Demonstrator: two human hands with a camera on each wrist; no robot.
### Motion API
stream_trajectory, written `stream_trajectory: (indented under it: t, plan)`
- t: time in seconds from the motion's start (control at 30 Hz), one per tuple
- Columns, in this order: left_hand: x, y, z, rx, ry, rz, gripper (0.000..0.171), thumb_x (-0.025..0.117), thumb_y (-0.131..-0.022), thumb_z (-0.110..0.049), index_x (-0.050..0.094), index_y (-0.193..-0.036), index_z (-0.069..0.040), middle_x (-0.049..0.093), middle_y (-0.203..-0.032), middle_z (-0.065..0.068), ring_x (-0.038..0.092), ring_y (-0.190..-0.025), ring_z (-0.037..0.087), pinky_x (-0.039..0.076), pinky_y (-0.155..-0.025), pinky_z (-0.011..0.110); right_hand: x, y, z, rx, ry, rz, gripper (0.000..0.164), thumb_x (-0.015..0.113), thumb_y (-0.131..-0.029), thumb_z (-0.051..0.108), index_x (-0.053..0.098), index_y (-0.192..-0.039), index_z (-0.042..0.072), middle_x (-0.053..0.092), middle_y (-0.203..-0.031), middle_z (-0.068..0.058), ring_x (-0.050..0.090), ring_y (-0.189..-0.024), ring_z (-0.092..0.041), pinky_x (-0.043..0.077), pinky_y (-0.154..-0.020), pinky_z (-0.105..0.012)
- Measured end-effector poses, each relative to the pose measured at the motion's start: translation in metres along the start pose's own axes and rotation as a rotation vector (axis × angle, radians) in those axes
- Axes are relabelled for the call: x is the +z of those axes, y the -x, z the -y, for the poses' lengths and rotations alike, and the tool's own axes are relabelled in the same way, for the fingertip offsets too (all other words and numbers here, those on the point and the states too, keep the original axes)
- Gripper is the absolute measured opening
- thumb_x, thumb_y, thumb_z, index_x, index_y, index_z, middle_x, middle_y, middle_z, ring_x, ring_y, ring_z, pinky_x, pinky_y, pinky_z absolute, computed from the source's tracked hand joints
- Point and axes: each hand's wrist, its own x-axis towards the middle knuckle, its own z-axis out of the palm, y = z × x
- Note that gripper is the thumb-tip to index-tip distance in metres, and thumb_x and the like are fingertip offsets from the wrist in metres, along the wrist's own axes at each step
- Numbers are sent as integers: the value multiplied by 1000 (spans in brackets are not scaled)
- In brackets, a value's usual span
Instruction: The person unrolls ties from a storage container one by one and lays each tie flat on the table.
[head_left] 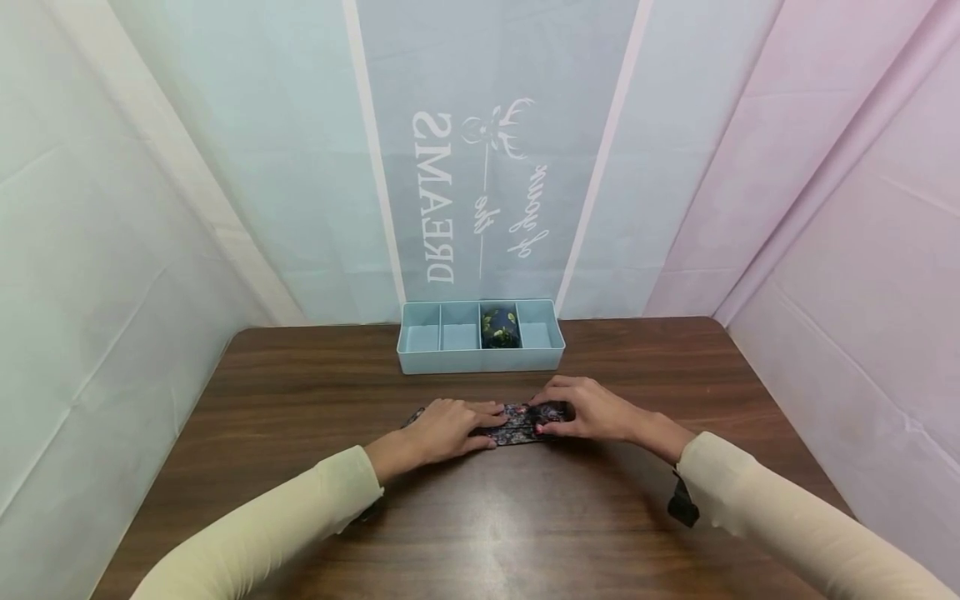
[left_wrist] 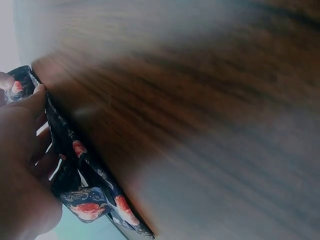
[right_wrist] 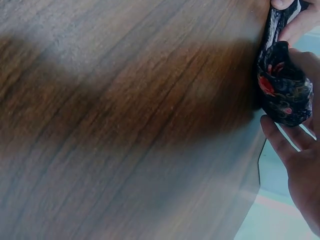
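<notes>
A dark necktie (head_left: 516, 432) with red and pale flowers lies across the table in front of me, its right end wound into a roll (right_wrist: 284, 97). Fingers and thumb of my right hand (head_left: 597, 410) curl round that roll. My left hand (head_left: 448, 427) rests on the flat part with its fingers stretched out, pressing it to the table. In the left wrist view, the tie's loose tail (left_wrist: 89, 210) extends past the left hand, folded over on itself. Part of the tie is hidden under the left hand.
Behind the hands stands a light blue tray (head_left: 480, 361) with several compartments. A rolled dark blue piece of fabric with yellow flowers (head_left: 500, 328) sits in its third compartment from the left. The brown wooden table (head_left: 480, 517) meets hanging cloth at the back and sides.
</notes>
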Motion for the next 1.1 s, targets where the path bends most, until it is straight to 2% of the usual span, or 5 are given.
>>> stream_trajectory:
  t: [0.37,0.57,0.7,0.93,1.1]
  plan:
    - [-1,7,8,26,-2,-29,47,68,-104,-44,68,-144,-20,60,-152,1,68,-127,23,63,-90,39,-9,4,-3,-6,-5,44,46,86,-92,27,74,-134,13,72,-123,-1,69,-110,-15,61,-92,-43]
    - [-2,12,14,30,6,-39,46,69,-103,-43,69,-143,-19,60,-151,0,67,-128,22,62,-92,39,-9,6,-6,1,-13,53,48,88,-90,25,74,-133,12,73,-122,0,69,-109,-14,62,-91,-42]
    - [-3,17,17,40,8,-52,46,70,-102,-43,70,-142,-19,61,-151,-1,68,-126,20,63,-89,38,-9,8,-7,8,-26,52,49,88,-90,25,73,-134,12,73,-123,0,69,-108,-12,62,-89,-40]
    - [-4,22,21,42,13,-41,46,70,-103,-43,69,-143,-19,60,-151,-1,73,-117,22,63,-74,32,-7,11,-9,13,-40,69,52,87,-91,28,71,-138,13,73,-127,0,68,-107,-12,61,-86,-39]
    - [-8,26,22,31,18,-34,46,70,-103,-42,69,-142,-19,60,-151,-2,72,-119,22,63,-76,33,-8,11,-9,3,-32,73,55,87,-91,29,69,-141,14,72,-127,0,67,-105,-12,60,-83,-38]
